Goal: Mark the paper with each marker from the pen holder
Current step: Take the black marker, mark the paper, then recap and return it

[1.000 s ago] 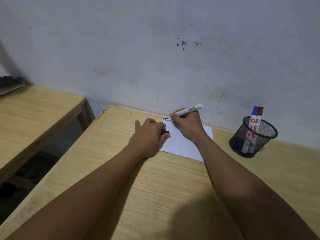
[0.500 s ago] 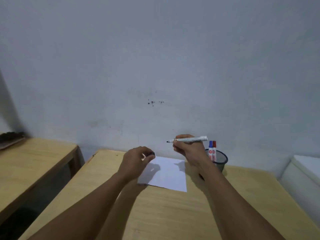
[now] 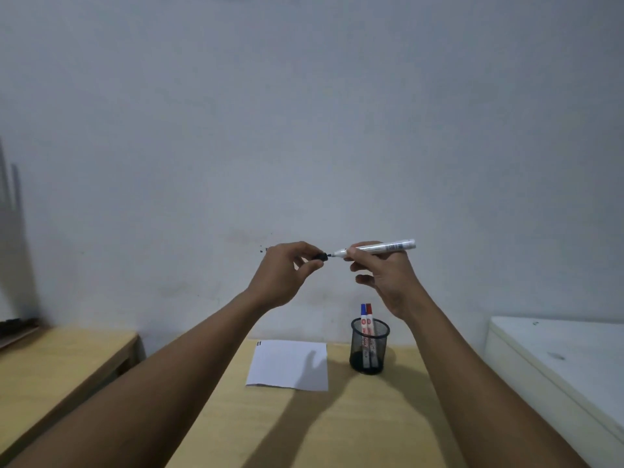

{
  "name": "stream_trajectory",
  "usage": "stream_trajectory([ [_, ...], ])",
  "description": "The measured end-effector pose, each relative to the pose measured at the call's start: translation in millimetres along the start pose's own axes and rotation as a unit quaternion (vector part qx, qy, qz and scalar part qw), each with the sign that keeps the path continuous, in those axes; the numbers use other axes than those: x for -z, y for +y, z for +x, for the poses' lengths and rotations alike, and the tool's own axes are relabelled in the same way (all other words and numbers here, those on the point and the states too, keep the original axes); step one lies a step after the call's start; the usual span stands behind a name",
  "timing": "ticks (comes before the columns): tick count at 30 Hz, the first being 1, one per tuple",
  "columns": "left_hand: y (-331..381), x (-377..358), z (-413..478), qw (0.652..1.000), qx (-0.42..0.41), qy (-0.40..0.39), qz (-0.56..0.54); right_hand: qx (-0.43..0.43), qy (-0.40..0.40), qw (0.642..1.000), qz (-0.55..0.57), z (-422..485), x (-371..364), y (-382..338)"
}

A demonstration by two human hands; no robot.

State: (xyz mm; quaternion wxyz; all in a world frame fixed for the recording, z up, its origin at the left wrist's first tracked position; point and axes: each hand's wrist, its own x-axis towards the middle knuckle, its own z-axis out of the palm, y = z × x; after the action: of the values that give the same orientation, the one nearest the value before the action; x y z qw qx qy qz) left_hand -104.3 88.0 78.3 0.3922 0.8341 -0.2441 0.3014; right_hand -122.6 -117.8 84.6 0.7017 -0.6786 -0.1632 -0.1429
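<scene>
My right hand (image 3: 385, 282) holds a white marker (image 3: 378, 248) level in the air, its black tip pointing left. My left hand (image 3: 283, 275) pinches the black cap (image 3: 320, 256) right at that tip. Both hands are raised well above the table. Below them a white sheet of paper (image 3: 290, 364) lies flat on the wooden table (image 3: 304, 427), with small marks at its far left corner. To the right of the paper stands a black mesh pen holder (image 3: 369, 346) with a blue-capped marker (image 3: 363, 319) and a red-capped marker (image 3: 369, 320) upright in it.
A second wooden table (image 3: 57, 359) stands to the left across a gap. A white box-like surface (image 3: 560, 366) sits at the right, close to my table. A plain wall rises right behind the paper and holder.
Both hands rose off the paper into the air. The marker left the paper's corner and turned level. My left hand brought the cap up to the marker's tip.
</scene>
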Motion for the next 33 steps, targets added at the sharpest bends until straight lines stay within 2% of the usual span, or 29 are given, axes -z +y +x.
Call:
stream_trajectory([
  [7, 34.3, 9.3, -3.6, 0.999, -0.043, -0.029, 0.009, 0.014, -0.002, 0.999, -0.04, -15.6, 8.8, -21.9],
  [14, 49.9, 15.2, -1.1, 0.998, -0.045, -0.029, 0.024, 0.014, -0.014, 0.999, -0.039, -15.9, 3.0, -22.3],
  [18, 53.8, 11.7, -2.7, 0.995, -0.065, 0.011, 0.08, -0.009, 0.026, 0.999, -0.034, -16.2, -6.9, -14.4],
  [22, 56.3, -1.7, -4.8, 0.968, -0.153, 0.044, 0.192, -0.038, 0.077, 0.996, -0.019, -18.9, -13.5, -4.3],
  [25, 50.1, -13.4, -1.1, 0.948, -0.197, 0.053, 0.245, -0.094, 0.103, 0.987, 0.078, -22.2, -20.8, 4.0],
  [30, 43.1, -19.0, 1.6, 0.978, -0.133, -0.01, 0.157, -0.155, 0.149, 0.976, 0.023, -18.2, -11.3, 14.7],
  [33, 39.5, -26.2, 3.6, 0.996, -0.059, -0.042, 0.042, -0.194, 0.15, 0.967, 0.063, -17.0, -0.7, 18.8],
])
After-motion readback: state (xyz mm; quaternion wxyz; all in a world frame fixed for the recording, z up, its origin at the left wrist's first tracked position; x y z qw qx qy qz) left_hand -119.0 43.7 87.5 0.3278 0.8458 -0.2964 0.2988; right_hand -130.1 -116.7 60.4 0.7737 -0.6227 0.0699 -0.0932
